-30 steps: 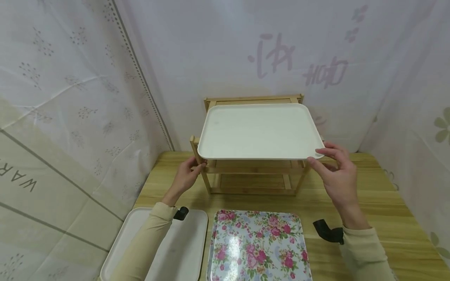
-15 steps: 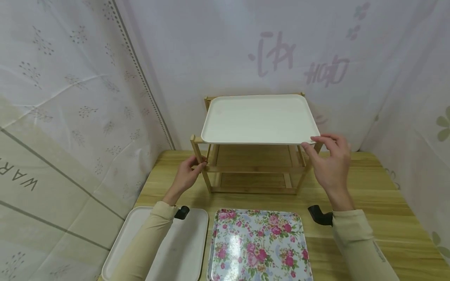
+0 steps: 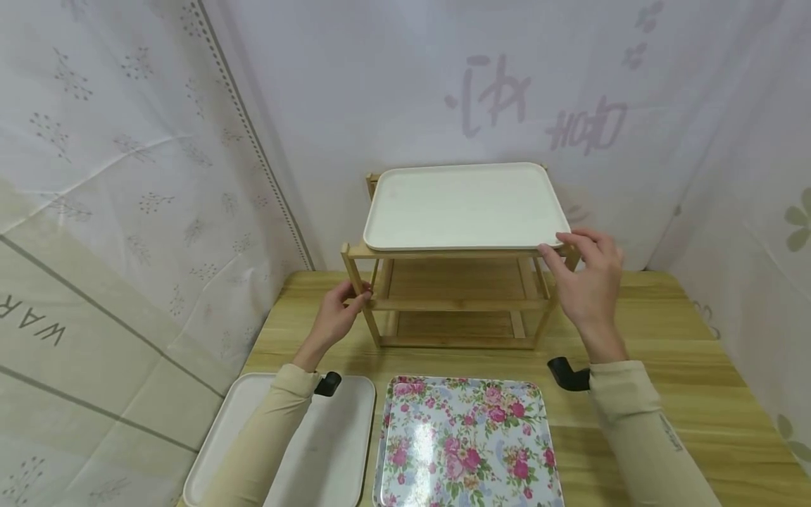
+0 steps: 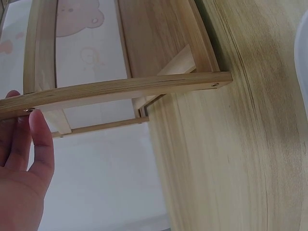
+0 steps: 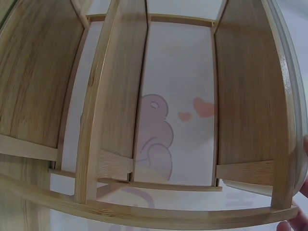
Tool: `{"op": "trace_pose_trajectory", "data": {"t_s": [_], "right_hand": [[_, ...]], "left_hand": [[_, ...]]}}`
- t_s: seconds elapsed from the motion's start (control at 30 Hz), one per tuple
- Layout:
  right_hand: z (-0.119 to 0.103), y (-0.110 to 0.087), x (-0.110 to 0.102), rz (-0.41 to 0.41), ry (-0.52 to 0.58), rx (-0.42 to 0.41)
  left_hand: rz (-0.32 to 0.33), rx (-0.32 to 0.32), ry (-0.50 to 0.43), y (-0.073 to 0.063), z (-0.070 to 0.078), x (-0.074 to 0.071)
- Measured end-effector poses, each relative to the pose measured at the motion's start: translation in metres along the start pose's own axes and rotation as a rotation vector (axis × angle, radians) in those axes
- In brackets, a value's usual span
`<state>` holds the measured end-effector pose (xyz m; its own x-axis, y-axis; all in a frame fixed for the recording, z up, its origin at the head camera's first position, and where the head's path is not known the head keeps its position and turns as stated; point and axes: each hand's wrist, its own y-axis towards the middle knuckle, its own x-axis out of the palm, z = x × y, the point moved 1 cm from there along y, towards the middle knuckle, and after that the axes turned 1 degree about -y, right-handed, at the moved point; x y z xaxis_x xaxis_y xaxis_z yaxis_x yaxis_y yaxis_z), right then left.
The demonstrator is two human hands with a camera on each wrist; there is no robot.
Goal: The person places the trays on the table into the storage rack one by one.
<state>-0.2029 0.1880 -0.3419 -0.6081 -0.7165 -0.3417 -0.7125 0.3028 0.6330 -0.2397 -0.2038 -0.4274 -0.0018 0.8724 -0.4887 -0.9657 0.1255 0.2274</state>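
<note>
A plain white rectangular tray (image 3: pixel 469 208) lies flat on the top tier of a wooden three-tier rack (image 3: pixel 459 305). At the tray's front right corner, my right hand (image 3: pixel 586 285) pinches the rim, thumb in front and fingers over the edge. In the right wrist view only some fingertips (image 5: pixel 299 222) show, beside the tray's edge and the rack's end. My left hand (image 3: pixel 336 317) grips the rack's left front post, about halfway up. From the left wrist view, the thumb and fingers of that hand (image 4: pixel 26 163) sit on either side of the post (image 4: pixel 115 91).
On the wooden table (image 3: pixel 665 366), a floral tray (image 3: pixel 469 443) lies in front of the rack, stacked on another. Another white tray (image 3: pixel 323 451) lies at the front left, partly under my left forearm. Patterned cloth (image 3: pixel 405 91) hangs close behind the rack and on both sides.
The white tray has moved back and settled onto the rack's top tier, its front edge now at the top front rail. My right hand moved with it; the left hand stayed on the post.
</note>
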Motion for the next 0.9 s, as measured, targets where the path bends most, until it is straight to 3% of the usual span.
{"op": "trace_pose_trajectory", "data": {"t_s": [0.3,0.4,0.57,0.7,0.8,0.9], "right_hand": [[0.003,-0.004,-0.006,-0.031,0.009,0.008],[0.001,-0.012,-0.014,-0.014,0.039,0.065],[0.003,-0.032,-0.031,-0.042,0.106,0.183],[0.019,-0.062,-0.042,-0.228,0.083,0.192],[0.036,-0.093,-0.049,-0.434,0.009,0.204],[0.053,-0.123,-0.053,-0.624,-0.062,0.296]], "left_hand": [[0.008,0.004,0.0,-0.001,-0.003,0.001],[0.003,-0.002,0.007,-0.003,0.007,0.0],[0.004,-0.002,0.009,-0.003,0.008,0.0],[0.01,0.009,0.017,0.0,-0.002,0.0],[0.012,0.013,0.017,0.0,-0.003,0.0],[0.011,0.009,0.008,0.0,-0.003,0.0]]}}
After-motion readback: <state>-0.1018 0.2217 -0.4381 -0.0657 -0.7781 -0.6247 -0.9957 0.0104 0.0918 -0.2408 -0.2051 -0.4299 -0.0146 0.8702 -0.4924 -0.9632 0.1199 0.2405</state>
